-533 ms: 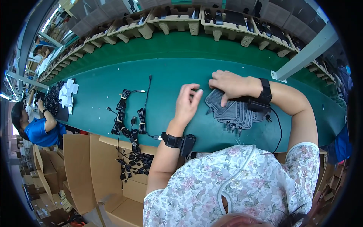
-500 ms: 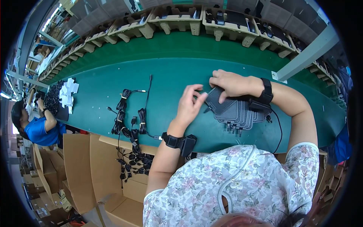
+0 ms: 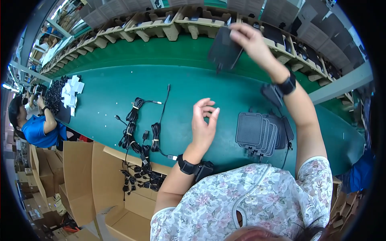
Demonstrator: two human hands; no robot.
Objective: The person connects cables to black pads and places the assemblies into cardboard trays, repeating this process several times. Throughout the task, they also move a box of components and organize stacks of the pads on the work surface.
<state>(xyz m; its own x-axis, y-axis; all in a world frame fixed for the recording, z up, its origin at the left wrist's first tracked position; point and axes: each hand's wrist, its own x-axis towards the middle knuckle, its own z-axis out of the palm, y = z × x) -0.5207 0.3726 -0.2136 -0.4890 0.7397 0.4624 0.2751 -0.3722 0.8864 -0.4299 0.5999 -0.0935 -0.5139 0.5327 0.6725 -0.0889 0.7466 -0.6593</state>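
Up near the row of trays, my right hand grips a flat black rectangular panel by its upper edge. The panel hangs tilted over the green surface, a short stub at its lower end, slightly blurred. My left hand hovers over the table with loosely bent fingers and the thumb apart, holding nothing. To its right lies a fanned stack of similar dark textured panels, their stubs toward me and a thin black cable beside them. Tied bundles of black cable lie left of my left hand.
Moulded brown trays with dark items line the table's far side. A metal post rises at the right. Below the near edge, more cables hang over an open cardboard box. A co-worker in blue is at far left.
My right hand has lifted a panel off the stack and carried it up and away to the trays. The left hand has drawn back toward me, off the panels.
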